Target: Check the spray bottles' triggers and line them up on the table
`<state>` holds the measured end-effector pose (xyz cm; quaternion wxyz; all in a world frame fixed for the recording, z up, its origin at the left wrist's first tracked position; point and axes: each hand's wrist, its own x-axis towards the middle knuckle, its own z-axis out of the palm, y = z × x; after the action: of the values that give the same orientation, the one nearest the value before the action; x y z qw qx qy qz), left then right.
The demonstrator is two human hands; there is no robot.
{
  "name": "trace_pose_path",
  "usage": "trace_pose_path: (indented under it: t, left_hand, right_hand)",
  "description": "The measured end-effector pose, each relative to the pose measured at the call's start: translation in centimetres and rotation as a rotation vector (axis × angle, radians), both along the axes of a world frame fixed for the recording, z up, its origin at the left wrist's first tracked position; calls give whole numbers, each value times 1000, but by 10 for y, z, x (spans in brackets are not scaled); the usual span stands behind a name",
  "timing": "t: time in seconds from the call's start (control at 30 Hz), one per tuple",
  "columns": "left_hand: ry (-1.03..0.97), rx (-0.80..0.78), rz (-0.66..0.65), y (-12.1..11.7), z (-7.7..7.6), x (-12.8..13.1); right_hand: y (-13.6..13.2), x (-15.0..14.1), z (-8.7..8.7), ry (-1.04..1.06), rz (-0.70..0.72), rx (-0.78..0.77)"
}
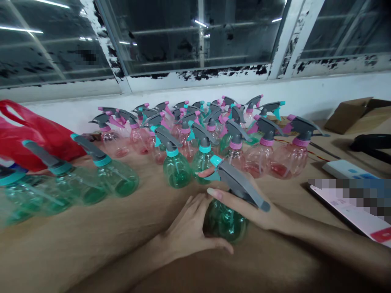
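Observation:
A green spray bottle (226,221) with a grey and teal trigger head stands on the brown table (91,236) near me. My left hand (191,232) wraps round the bottle's body from the left. My right hand (244,205) grips the bottle's neck under the grey spray head (241,183), with the fingers curled around it. Behind stand several other spray bottles, green ones (175,169) with teal collars and pink ones (259,156) with pink collars.
A red plastic bag (27,134) lies at the far left. Cardboard boxes (357,116) sit at the back right, with a black object (371,144) and white printed packets (348,169) along the right edge. A white wall with windows runs behind the table.

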<state>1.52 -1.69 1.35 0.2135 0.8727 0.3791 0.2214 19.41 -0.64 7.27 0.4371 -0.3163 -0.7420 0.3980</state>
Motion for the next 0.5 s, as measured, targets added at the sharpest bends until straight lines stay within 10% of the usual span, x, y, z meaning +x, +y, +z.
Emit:
trace_pose_path:
  t: [0.5]
  left_hand:
    - [293,85,-65,17,-12,-33]
  right_hand:
    - [0,-2,-4,-24,-74,-4]
